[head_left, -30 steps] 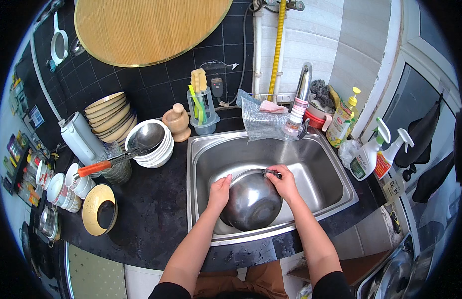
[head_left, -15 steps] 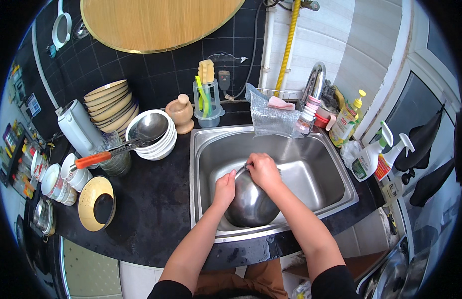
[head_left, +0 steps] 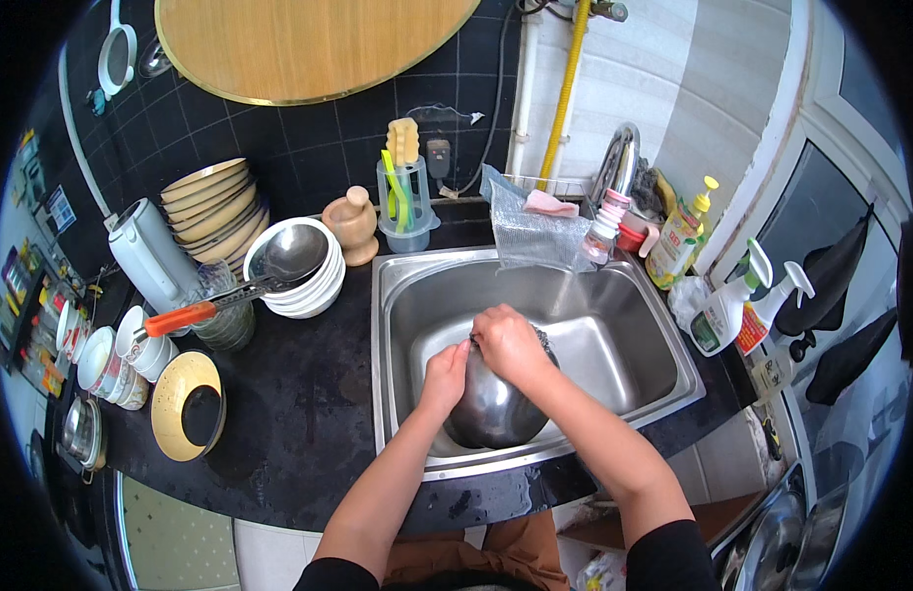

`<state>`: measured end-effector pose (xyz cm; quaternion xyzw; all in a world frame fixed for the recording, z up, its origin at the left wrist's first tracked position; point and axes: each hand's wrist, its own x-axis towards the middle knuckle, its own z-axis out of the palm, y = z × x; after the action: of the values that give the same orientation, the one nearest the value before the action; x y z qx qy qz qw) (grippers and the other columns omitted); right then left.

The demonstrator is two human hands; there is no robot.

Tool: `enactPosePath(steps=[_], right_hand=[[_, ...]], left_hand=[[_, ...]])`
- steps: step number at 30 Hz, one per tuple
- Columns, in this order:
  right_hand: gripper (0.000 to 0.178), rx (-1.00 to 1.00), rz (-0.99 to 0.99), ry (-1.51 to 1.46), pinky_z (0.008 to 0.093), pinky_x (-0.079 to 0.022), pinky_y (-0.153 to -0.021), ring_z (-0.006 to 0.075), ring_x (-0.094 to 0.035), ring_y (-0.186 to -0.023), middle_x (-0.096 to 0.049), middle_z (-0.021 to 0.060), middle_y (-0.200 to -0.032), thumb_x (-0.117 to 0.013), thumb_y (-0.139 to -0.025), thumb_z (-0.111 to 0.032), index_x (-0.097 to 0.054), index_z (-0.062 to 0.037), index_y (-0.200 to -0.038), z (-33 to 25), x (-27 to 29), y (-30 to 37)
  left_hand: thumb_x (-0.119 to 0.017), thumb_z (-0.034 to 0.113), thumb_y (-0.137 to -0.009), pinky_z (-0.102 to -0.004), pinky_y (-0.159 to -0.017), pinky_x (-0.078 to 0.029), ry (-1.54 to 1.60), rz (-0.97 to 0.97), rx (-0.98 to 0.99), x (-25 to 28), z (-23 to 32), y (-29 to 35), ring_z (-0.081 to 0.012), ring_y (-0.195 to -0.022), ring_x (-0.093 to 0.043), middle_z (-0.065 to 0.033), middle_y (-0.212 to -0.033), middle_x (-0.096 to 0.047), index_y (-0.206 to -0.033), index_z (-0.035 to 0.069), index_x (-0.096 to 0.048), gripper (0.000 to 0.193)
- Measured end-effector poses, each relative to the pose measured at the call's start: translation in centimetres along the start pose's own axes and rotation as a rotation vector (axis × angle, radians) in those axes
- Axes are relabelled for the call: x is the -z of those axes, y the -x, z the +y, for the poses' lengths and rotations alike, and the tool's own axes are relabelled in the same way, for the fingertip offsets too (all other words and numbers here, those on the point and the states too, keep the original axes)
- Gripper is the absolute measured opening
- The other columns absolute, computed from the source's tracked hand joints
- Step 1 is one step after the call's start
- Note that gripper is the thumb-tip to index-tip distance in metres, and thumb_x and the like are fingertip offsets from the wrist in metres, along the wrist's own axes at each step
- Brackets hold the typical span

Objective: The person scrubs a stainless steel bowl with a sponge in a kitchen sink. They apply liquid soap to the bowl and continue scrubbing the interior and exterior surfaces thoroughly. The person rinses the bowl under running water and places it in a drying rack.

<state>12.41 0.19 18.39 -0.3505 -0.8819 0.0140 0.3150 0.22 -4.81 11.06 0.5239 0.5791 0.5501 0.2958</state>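
One round, silver-coloured metal bowl (head_left: 496,409) rests tilted in the near left part of one rectangular stainless-steel sink (head_left: 614,360). Two bare hands are on it: the left hand (head_left: 445,374) has its grip closed on the bowl's left rim, thumb up; the right hand (head_left: 509,341) curls at the far rim, and I cannot tell what its grip holds, the fingertips being hidden.

At the sink's far right stands one curved chrome faucet (head_left: 631,158). Right of the sink are one bottle with a yellow pump top (head_left: 675,246) and two white-topped spray bottles (head_left: 720,317).

Left, on the black counter (head_left: 299,424), sit one pale yellow bowl (head_left: 169,409) and one stack of white bowls (head_left: 317,297), its count unclear, bearing one metal ladle with an orange handle (head_left: 291,254). Farther back stands one wooden mortar with a pestle (head_left: 351,231).
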Motion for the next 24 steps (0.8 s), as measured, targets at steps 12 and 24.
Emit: enactPosePath(steps=[12, 24], right_hand=[[0.003, -0.016, 0.042, 0.059, 0.0377, -0.047, -0.067, 0.0306, -0.055, -0.073, -0.058, 0.012, -0.071, -0.058, -0.066, -0.002, -0.057, -0.0039, -0.064, 2.3, -0.5, -0.7], [0.016, -0.032, -0.174, 0.044, 0.0375, -0.045, -0.079, 0.027, -0.054, -0.091, -0.062, 0.0068, -0.083, -0.053, -0.07, -0.002, -0.062, -0.0079, -0.083, 5.5, 2.2, 3.3]], left_hand=[[-0.048, 0.026, -0.093, -0.0278, -0.052, -0.036, 0.12, -0.051, 0.08, -0.5, 1.2, 0.2, -0.0091, -0.054, -0.037, -0.0006, -0.054, -0.043, -0.07, -0.001, -0.052, 0.036], [-0.063, 0.023, -0.083, -0.0287, -0.048, -0.038, -0.199, -0.12, -0.138, -0.2, 2.5, 0.8, -0.0118, -0.049, -0.044, -0.0044, -0.051, -0.05, -0.069, 0.002, -0.057, 0.026]])
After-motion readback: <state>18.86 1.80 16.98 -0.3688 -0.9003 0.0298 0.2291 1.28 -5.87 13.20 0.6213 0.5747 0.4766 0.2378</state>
